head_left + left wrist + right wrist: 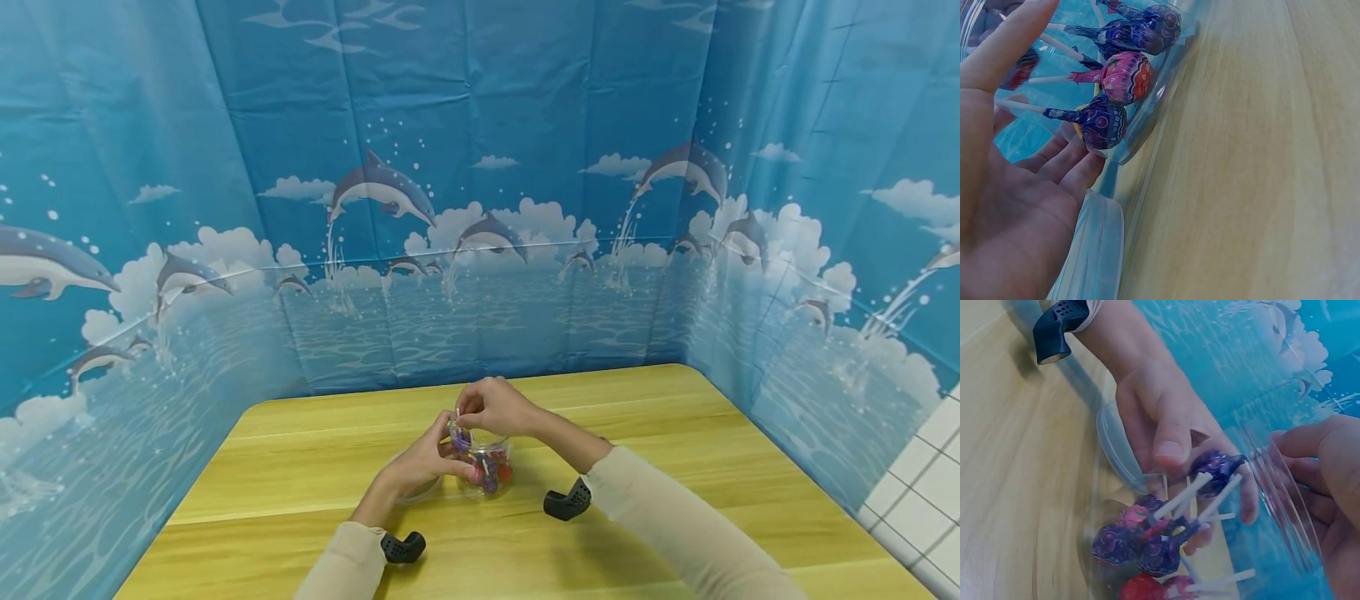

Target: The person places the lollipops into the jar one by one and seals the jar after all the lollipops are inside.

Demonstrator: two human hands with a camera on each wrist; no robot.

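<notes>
Lollipops [1125, 81] lay in a clear jar [487, 485] midway across the yellow table [675, 433]. The left hand [422, 460] curled round the jar's left side; the right hand [497, 408] pinched a purple lollipop [1213, 470] by its stick [458, 412]. A lid [1105, 244] lay left.

From farther off, my head view faces forward and down, clear jar [484, 468] at six o'clock; my wrist views share its lollipops [1160, 555] close up.

One jar [482, 490], at least six lollipops [1113, 544] (they overlap, so no exact total shows), one lid [1099, 250], one left grip [422, 462], one right grip [497, 408], two wrist cameras [567, 501], two sleeves [660, 512], one bench [300, 467].
</notes>
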